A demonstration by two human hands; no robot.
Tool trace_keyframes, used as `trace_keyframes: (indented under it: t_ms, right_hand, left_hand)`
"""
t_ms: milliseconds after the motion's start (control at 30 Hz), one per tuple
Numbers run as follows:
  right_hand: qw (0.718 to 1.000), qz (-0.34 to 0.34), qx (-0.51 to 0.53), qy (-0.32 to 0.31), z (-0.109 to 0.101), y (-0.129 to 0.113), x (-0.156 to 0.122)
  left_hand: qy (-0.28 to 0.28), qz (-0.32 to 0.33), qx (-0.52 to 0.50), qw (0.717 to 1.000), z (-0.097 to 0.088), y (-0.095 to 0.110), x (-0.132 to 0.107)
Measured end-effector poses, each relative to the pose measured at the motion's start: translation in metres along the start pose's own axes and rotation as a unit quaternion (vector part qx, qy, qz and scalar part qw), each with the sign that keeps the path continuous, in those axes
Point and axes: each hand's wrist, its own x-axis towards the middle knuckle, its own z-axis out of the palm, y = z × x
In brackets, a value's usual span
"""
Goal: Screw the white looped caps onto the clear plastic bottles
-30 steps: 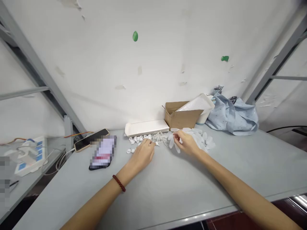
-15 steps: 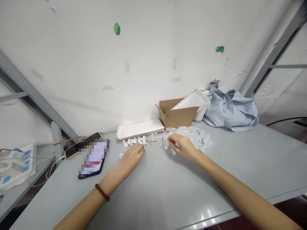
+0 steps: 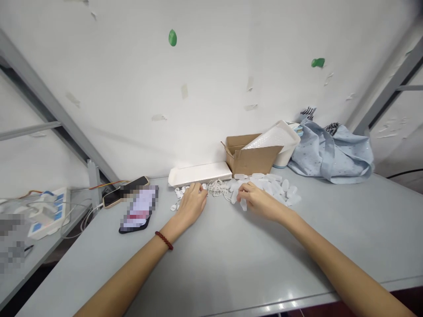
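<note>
Covering some of the small white pieces (image 3: 181,192), your left hand (image 3: 192,203) is palm down on the grey table (image 3: 231,259), its fingers bent and close together. Its fingertips are hidden from this angle, so you cannot tell whether they hold anything. A dark red beaded bracelet (image 3: 164,241) circles that wrist.

Your right hand (image 3: 256,200) is at the near left edge of the pile of translucent pieces (image 3: 272,187), with its fingers curled in a narrow grip. One piece shows just below the fingertips, but you cannot tell whether they pinch it.

Between your hands is a tangled heap of pale cord (image 3: 217,188), just in front of the long white box (image 3: 200,173). Behind the translucent pile stands an open cardboard box (image 3: 259,162), with bubble wrap (image 3: 271,138) sticking out of its top. A light blue fabric bag (image 3: 330,154) slumps to your right. To your left, two phones lie side by side: a beige-edged phone (image 3: 112,199) and a dark-edged phone (image 3: 140,209) nearer you.
</note>
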Motion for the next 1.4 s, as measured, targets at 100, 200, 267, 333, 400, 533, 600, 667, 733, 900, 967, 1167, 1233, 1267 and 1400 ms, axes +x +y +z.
trace_keyframes:
  t_ms: [100,200,267,333,400,533,600,667,733,900,967,1167,1233,1267,1400]
  right_hand:
    - [1.0,-0.009,0.0,-0.024,-0.001,-0.001,-0.001]
    - [0.999,-0.016,0.001,-0.033,0.001,-0.002,0.0]
    - [0.999,-0.017,0.003,-0.032,0.002,-0.003,0.0]
    - [0.999,-0.017,0.009,-0.032,0.002,-0.005,0.001]
    - [0.999,-0.016,0.023,-0.034,0.001,-0.006,0.0]
    - [0.995,0.003,0.097,0.001,-0.003,-0.012,-0.002]
    - [0.988,0.028,0.15,0.03,-0.003,-0.02,-0.003]
    - [0.973,0.059,0.218,0.041,-0.001,-0.033,-0.004]
    - [0.95,0.081,0.3,0.034,0.002,-0.05,-0.006]
    - [0.908,0.068,0.414,0.005,0.008,-0.08,-0.011]
    - [0.909,0.047,0.414,0.001,0.007,-0.083,-0.013]
    - [0.915,0.009,0.403,0.025,0.006,-0.078,-0.015]
    - [0.919,0.016,0.392,0.031,0.007,-0.077,-0.015]
    - [0.922,0.019,0.386,0.035,0.008,-0.077,-0.016]
    - [0.927,0.016,0.372,0.051,0.009,-0.078,-0.017]
  left_hand:
    - [-0.002,-0.004,-0.028,1.0,-0.002,0.002,-0.001]
    - [0.009,-0.017,-0.075,0.997,-0.007,0.003,-0.004]
    - [0.028,-0.045,-0.113,0.992,-0.012,0.003,-0.007]
    - [0.052,-0.087,-0.156,0.983,-0.018,0.002,-0.011]
    - [0.075,-0.129,-0.201,0.968,-0.024,0.002,-0.017]
    - [0.109,-0.178,-0.281,0.937,-0.032,0.005,-0.032]
    - [0.119,-0.184,-0.312,0.925,-0.034,0.009,-0.039]
    - [0.137,-0.171,-0.337,0.916,-0.035,0.015,-0.044]
    - [0.173,-0.141,-0.343,0.913,-0.036,0.022,-0.047]
    - [0.271,0.004,-0.242,0.932,-0.035,0.038,-0.053]
    - [0.279,0.037,-0.213,0.936,-0.034,0.045,-0.055]
    - [0.272,0.018,-0.244,0.931,-0.037,0.056,-0.057]
    - [0.273,0.013,-0.262,0.925,-0.038,0.056,-0.058]
    - [0.275,0.012,-0.268,0.923,-0.038,0.056,-0.058]
    - [0.287,0.003,-0.264,0.921,-0.038,0.057,-0.058]
